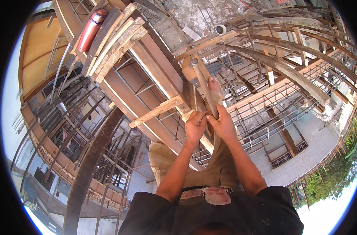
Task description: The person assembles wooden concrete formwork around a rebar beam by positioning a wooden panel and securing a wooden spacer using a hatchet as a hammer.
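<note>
My right hand is closed around the lower end of a hammer, whose wooden handle points away from me with the metal head at its far end. Right beside it, my left hand is closed, fingertips pinched near the right fingers. What the left fingers hold, if anything, is too small to make out. Both hands are above the wooden formwork of a beam between my legs. A short wooden slat lies across the formwork, just left of my left hand.
A red metal flask lies on stacked boards at the upper left. Steel bars run inside the formwork. My bare foot rests beside it. A rebar cage and long timbers stand right; openings drop to lower levels at both sides.
</note>
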Available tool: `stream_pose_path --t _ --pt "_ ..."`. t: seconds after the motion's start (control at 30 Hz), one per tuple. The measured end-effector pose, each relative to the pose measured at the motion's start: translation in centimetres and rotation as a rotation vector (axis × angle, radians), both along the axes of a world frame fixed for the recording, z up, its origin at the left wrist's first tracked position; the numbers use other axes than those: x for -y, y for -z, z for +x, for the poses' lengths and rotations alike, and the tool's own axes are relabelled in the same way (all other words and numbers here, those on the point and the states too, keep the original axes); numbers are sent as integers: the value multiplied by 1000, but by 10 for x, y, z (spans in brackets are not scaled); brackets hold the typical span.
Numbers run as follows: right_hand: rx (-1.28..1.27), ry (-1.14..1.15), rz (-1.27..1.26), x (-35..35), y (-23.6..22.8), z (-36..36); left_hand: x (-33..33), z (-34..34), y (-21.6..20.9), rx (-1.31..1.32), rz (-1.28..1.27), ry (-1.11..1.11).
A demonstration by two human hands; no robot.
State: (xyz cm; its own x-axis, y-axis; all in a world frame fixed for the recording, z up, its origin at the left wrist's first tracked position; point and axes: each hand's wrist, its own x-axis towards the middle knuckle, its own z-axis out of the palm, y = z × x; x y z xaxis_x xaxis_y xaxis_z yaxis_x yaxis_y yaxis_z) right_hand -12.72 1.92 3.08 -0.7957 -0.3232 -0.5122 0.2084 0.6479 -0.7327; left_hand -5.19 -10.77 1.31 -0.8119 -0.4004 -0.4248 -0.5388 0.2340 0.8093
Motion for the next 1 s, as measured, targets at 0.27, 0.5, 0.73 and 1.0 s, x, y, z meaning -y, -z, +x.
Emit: stream_pose_path --t 0.27,0.5,0.73,1.0 --pt "307 192 -139 3 18 -26 6 -19 2 -8 52 -22" --pt "281 154 -142 15 39 -42 10 -22 5 162 130 -152" --pt "179 75 -131 35 60 -50 -30 -26 23 354 1242 -1169" --pt "204 41 -101 36 75 -51 -31 -45 56 396 1512 -1425"
